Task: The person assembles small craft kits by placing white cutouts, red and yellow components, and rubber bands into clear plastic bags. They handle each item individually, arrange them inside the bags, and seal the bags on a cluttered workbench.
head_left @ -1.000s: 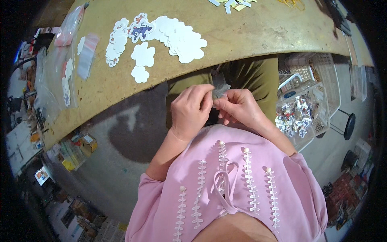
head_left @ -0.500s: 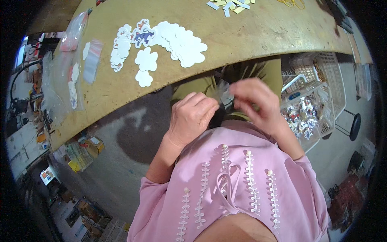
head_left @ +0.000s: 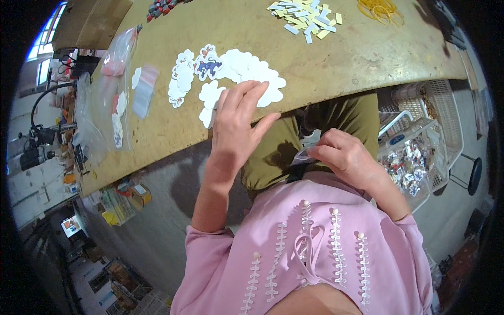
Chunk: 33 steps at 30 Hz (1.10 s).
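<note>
On worn table [head_left: 336, 68]: left hand [head_left: 236, 128] over scalloped white cutouts [head_left: 247, 73].

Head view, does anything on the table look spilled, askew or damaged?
Nothing stands out. The white cloud-shaped cutouts lie in a loose overlapping spread by the table edge, under the left hand; the paper strips form a small scattered heap. The right hand holds a small clear bag.

Pink short-sleeved top with white leaf-like trim and pearl beads, olive trousers.
</note>
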{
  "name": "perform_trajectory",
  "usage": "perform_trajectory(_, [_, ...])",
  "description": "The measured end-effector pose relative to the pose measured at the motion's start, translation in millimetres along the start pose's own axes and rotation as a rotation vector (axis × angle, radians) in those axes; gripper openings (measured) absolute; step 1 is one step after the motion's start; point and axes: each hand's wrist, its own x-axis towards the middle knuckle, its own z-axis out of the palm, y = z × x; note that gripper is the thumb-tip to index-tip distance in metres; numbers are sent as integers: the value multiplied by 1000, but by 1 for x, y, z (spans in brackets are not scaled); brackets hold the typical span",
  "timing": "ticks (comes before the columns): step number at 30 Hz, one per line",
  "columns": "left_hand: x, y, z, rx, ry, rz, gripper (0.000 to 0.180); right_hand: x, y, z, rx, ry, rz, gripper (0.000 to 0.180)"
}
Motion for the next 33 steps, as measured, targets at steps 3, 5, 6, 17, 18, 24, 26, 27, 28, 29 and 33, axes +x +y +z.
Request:
perform_trajectory(3, [-1, -2, -1, -40, -92, -10, 42, -2, -1, 6, -4, 12, 20, 23])
perform_trajectory(5, [-3, 0, 1, -55, -96, -29, 38, -4, 1, 9, 17, 19, 21, 23])
perform_trajectory(6, [-3, 0, 2, -62, -98, -38, 36, -5, 1, 10, 12, 27, 25, 22])
perform_trajectory(17, [1, -7, -7, -250, -76, -132, 15, -5, 5, 15, -52, 75, 6, 22])
perform_trajectory(18, [1, -5, -6, -253, -69, -139, 15, -4, 4, 15, -47, 89, 29, 22])
perform_trajectory(24, [-3, -11, 7, -189, 52, -89, 15, -3, 0, 17, -62, 170, 32, 20])
perform_trajectory(26, [-5, -11, 9, -201, 172, -118, 15, -1, -3, 15, -101, 206, 16, 19])
perform_trajectory(27, [-6, -12, 11, -242, 245, -164, 15, 1, -4, 13, -113, 223, 8, 22])
perform_trajectory(28, [-5, -10, 10, -283, 318, -211, 14, 4, -4, 11, -125, 240, 0, 26])
perform_trajectory(29, [-8, -4, 0, -345, 314, -254, 12, 8, -5, 9, -137, 257, -9, 29])
perform_trajectory(33, [-21, 36, -19, -620, 167, -378, 9, 17, -8, 7, -129, 253, -41, 29])
